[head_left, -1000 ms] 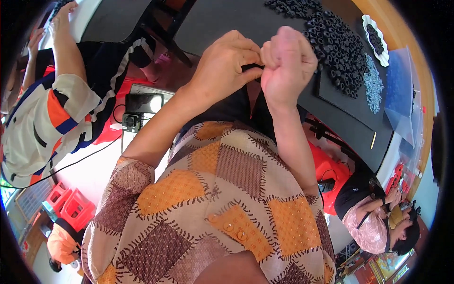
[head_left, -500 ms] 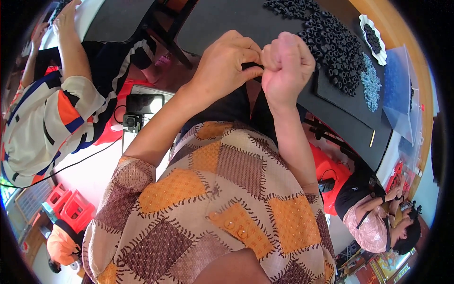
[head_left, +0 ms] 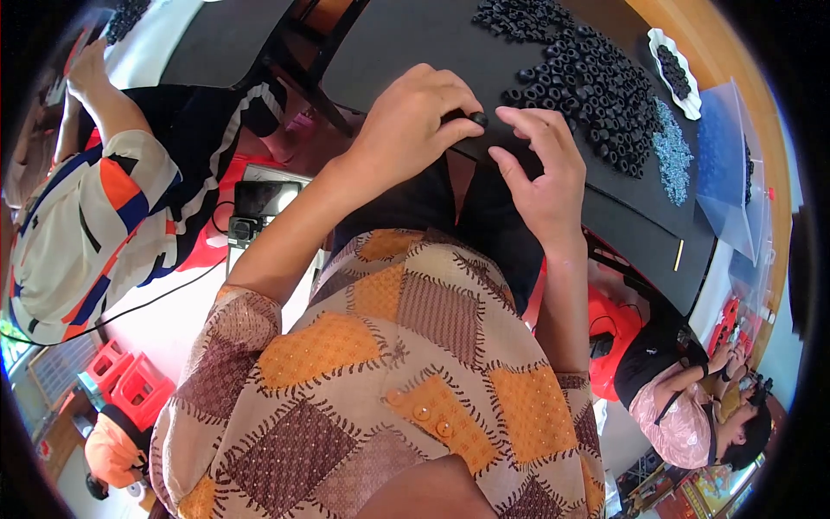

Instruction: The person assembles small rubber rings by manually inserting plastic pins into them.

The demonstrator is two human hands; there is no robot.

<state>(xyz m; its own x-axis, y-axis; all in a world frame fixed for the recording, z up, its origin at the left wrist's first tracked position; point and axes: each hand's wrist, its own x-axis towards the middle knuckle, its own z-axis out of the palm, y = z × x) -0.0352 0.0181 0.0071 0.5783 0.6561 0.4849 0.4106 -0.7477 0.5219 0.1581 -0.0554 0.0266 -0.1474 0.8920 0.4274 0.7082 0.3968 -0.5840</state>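
Observation:
My left hand (head_left: 417,117) pinches a small round black piece (head_left: 478,119) between thumb and fingertips, just above the near edge of the black table (head_left: 406,39). Close by on its right, my right hand (head_left: 553,177) is open, thumb and fingers spread apart, with nothing visible in it. Beyond the right hand lies a large heap of black ring-shaped pieces (head_left: 609,95), with more of them spread toward the far side. Small light-blue pieces (head_left: 673,156) form a pile along the heap's right side.
A white scalloped dish (head_left: 694,104) with black pieces stands at the far right, beside a clear plastic bin (head_left: 731,173). A thin yellowish stick (head_left: 679,255) lies near the table's right edge. One person (head_left: 95,225) sits at left; another (head_left: 683,398) is at lower right.
My hands were together, the right one closed in a fist against the left. Now the right hand has opened and drawn away, and the black piece shows in my left fingertips.

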